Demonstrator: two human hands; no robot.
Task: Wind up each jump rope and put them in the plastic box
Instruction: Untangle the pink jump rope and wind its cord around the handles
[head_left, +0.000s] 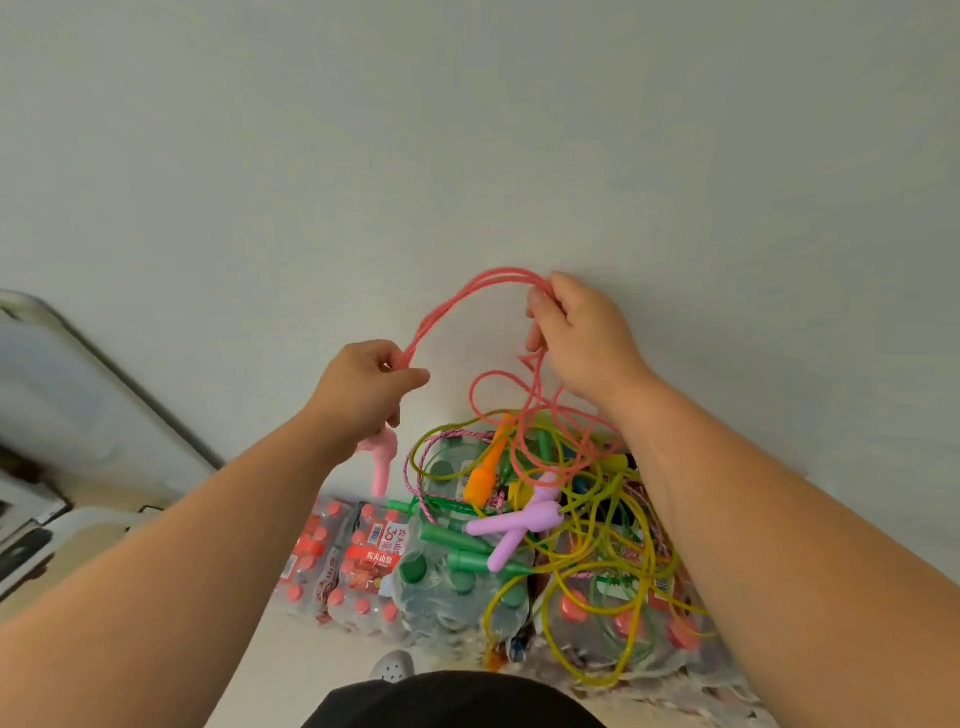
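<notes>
My left hand (363, 389) grips the pink jump rope (457, 299) near its pink handles (382, 462), which hang below my fist. My right hand (576, 332) pinches the same doubled cord higher up, so it arches between both hands in front of the wall. The rest of the pink cord drops in loops into a tangled pile of ropes (571, 519): yellow-green cords, a braided pink one, an orange handle (485, 473), lilac handles (519, 525) and green handles (457, 545). No plastic box is in view.
The pile lies on shrink-wrapped packs of water bottles (457, 597) against the pale wall; red-capped packs (343, 566) stand to the left. A white cabinet or appliance (78, 405) fills the left side. A grey shoe (392, 667) shows on the floor below.
</notes>
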